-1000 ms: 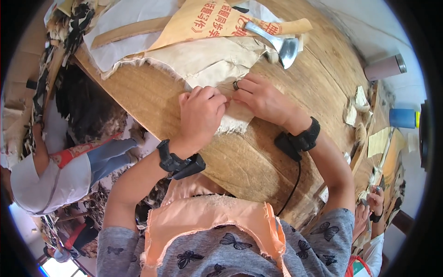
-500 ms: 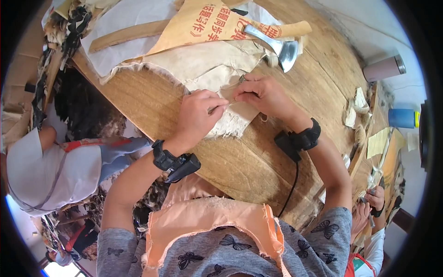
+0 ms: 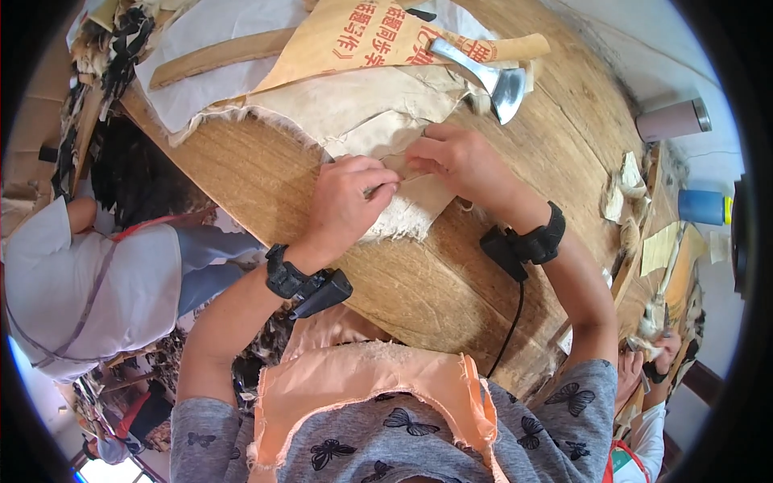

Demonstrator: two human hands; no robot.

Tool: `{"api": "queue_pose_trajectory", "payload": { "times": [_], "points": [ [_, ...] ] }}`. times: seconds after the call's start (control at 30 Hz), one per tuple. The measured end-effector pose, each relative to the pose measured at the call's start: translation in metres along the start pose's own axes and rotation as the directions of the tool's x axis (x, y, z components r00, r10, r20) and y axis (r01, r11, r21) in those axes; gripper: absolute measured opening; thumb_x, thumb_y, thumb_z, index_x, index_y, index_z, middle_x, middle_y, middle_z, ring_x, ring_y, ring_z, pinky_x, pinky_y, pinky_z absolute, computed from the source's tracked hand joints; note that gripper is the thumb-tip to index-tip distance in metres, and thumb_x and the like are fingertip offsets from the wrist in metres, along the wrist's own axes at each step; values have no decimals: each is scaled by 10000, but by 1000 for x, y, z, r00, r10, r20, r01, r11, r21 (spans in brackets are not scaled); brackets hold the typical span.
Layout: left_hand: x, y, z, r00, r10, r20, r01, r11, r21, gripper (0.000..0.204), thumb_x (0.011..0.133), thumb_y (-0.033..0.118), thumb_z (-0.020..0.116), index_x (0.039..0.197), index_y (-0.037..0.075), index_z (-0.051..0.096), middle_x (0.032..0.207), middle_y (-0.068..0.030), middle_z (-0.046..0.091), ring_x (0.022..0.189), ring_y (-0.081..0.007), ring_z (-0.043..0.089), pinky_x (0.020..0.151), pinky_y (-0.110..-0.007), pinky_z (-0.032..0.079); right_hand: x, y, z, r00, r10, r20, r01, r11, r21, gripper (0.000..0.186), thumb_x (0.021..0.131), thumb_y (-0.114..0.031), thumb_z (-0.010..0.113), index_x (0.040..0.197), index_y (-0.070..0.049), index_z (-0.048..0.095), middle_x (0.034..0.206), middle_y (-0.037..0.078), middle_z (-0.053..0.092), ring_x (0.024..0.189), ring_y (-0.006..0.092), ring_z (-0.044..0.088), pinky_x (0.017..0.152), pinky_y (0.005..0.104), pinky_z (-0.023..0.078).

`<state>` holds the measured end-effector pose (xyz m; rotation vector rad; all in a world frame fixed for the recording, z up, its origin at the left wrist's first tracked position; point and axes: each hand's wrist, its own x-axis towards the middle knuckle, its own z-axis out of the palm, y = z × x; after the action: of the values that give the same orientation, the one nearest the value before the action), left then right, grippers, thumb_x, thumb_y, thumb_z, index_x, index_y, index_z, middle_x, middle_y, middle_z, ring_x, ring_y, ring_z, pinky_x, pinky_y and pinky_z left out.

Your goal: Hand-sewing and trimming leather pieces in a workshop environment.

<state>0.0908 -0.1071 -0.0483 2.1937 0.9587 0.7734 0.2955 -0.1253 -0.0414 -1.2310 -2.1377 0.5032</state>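
Observation:
A pale hide (image 3: 346,109) with frayed, furry edges lies on the wooden table (image 3: 241,161). My left hand (image 3: 348,193) is closed in a pinch over the hide's near part, with its fingertips at a fold. Close beside it on the right, my right hand (image 3: 455,161) is also pinched, thumb and fingers meeting just above the hide. Whatever thin thing sits between those fingers is too small to make out. A wrinkled dark line crosses the hide just beyond both hands.
Beyond the hide lie a printed tan paper sheet (image 3: 346,40), a metal blade tool with a wooden handle (image 3: 501,92) and a curved wooden strip (image 3: 225,58). A pink tumbler (image 3: 672,119) and blue container (image 3: 702,207) stand right. Co-workers are at left and lower right.
My right hand has shifted slightly left, its fingers curling lower toward the hide. My left hand stays nearly still. The co-worker at left has turned, and the one at lower right has moved their hands.

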Motion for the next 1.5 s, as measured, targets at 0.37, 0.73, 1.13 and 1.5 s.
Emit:
{"api": "queue_pose_trajectory", "payload": {
  "times": [0.37,0.73,1.13,1.5],
  "points": [
    [0,-3,2,999,34,-16,-34,999,9,61,732,98,651,779,69,677,763,-71,623,748,-256,586,672,-365,448,5,-9,12,995,-83,61,94,972,-214,338,672,-180,580,942,-2,482,818,154,544,766,310,546,700,390,477],
    [3,-3,0,998,29,-49,-28,999,26,80,721,81,652,791,50,674,754,-88,624,749,-276,585,652,-385,443,-9,-31,2,904,-405,133,397,684,-613,323,711,-233,576,991,-73,560,808,8,502,778,147,481,628,289,391],
    [0,-6,-1,997,68,20,-68,998,7,108,737,90,679,839,55,677,827,-91,639,779,-270,604,689,-344,478,-24,-64,-3,876,-480,39,446,779,-440,189,610,-117,606,783,-41,604,775,36,472,740,181,503,605,289,436],
    [0,-10,5,997,46,56,-47,999,16,118,767,169,669,871,169,724,782,13,595,806,-180,565,742,-338,405,-52,-81,-17,957,-291,0,271,890,-368,330,633,-96,599,955,-24,593,719,29,490,607,156,520,473,268,428]
  ]
}}
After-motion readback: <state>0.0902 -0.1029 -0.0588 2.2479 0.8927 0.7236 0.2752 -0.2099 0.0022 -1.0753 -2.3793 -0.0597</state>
